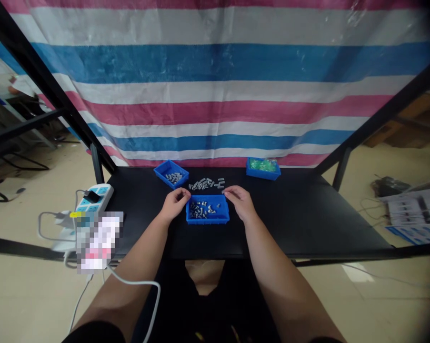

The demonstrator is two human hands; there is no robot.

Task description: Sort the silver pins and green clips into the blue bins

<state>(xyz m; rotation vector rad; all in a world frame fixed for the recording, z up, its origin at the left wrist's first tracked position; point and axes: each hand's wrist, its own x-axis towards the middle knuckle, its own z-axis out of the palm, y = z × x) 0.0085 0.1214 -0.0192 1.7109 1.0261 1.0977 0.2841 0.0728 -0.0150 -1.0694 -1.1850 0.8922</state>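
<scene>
Short steel bolts (205, 184) lay loose on the black table (300, 214), and more sat heaped in the nearest blue plastic tray (207, 221). They looked stiff and hard, probably heavy for their size and apt to roll on the smooth top, so the shank between the fingertips seemed the surest hold. The left hand (174, 204) and right hand (236, 200) were just beside that tray's far corners, fingers curled inward; whether either pinched a bolt could not be told. A second blue tray (164, 166) held more bolts, and a third blue tray (261, 175) held green pieces (263, 165). A power strip (95, 197) sat at the table's left edge.
</scene>
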